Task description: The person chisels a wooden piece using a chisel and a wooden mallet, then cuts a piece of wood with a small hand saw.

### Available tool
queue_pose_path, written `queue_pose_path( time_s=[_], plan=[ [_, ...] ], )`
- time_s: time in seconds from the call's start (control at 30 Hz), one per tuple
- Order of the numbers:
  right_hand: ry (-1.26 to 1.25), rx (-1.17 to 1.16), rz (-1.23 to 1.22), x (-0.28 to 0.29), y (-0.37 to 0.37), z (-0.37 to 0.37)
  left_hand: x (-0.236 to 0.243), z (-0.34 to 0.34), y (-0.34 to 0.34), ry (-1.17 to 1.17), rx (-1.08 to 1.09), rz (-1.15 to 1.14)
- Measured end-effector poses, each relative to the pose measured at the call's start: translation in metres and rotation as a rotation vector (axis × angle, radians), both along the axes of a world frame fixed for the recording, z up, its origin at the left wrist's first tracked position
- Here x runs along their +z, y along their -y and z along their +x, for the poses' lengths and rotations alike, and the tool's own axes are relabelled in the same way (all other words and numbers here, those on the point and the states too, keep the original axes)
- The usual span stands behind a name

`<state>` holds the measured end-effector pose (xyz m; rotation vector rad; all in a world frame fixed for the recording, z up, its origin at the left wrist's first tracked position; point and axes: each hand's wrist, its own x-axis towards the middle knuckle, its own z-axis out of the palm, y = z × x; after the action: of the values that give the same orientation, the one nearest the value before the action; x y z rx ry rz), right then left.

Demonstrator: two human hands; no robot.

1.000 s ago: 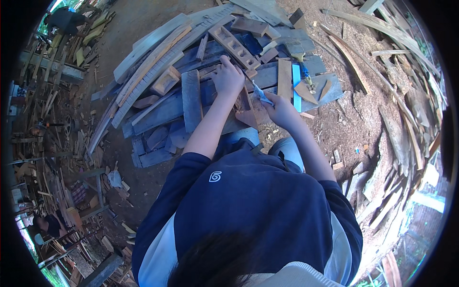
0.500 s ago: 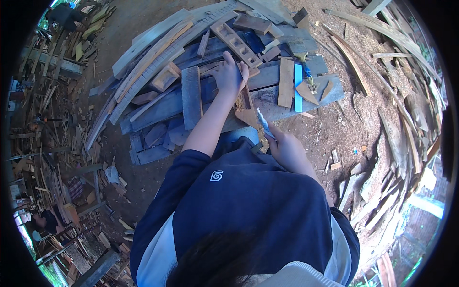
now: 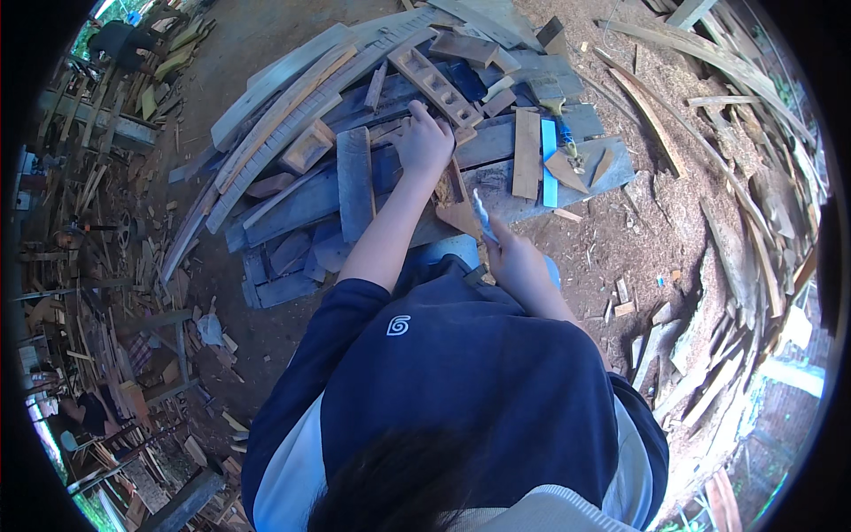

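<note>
Workpiece (image 3: 458,217), one, on person's side of one holed block (image 3: 437,87). Left hand (image 3: 424,146) just nearer than block; fingers, can't tell. Right hand (image 3: 521,264) well nearer, fingers clamped on one tool (image 3: 483,215). One blue strip (image 3: 550,168) right of block.

The right hand (image 3: 521,266) has drawn the slim pale object (image 3: 482,216) back toward the torso (image 3: 470,355).

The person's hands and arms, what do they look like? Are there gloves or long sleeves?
No gloves: the left hand and right hand are both bare. The left sleeve and right sleeve are dark navy and leave the forearms bare. They belong to a navy shirt with pale side panels and a small white swirly mark.
</note>
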<state>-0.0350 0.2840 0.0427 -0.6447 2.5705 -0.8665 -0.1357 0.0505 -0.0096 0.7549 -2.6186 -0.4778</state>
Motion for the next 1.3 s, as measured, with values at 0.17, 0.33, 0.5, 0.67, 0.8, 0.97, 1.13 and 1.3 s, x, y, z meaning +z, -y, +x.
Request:
queue_pose_path(
  time_s=[0.17,0.33,0.5,0.67,0.8,0.97,1.13,1.3],
  plan=[
    [0.041,0.041,0.024,0.003,-0.012,0.015,0.002,0.001,-0.002,0.006,-0.006,-0.001],
    [0.046,0.001,-0.007,-0.005,-0.022,0.015,0.001,-0.001,-0.003,0.054,0.006,-0.033],
    [0.037,-0.048,-0.029,-0.015,0.007,-0.023,0.001,-0.001,-0.003,0.037,-0.003,-0.028],
    [-0.021,-0.087,-0.062,-0.020,0.038,-0.064,-0.001,-0.004,-0.004,0.003,-0.016,-0.031],
    [-0.026,-0.091,-0.055,-0.025,0.044,-0.069,-0.001,-0.002,-0.006,-0.027,-0.010,-0.065],
    [-0.079,-0.076,-0.021,-0.036,0.023,-0.039,0.002,-0.001,-0.005,-0.022,-0.003,-0.036],
    [0.124,-0.124,-0.096,-0.051,-0.026,0.011,0.005,-0.006,-0.003,0.020,-0.010,0.037],
    [0.085,-0.144,-0.172,-0.046,-0.042,0.015,0.002,-0.009,0.004,0.049,-0.012,0.041]
  ],
)
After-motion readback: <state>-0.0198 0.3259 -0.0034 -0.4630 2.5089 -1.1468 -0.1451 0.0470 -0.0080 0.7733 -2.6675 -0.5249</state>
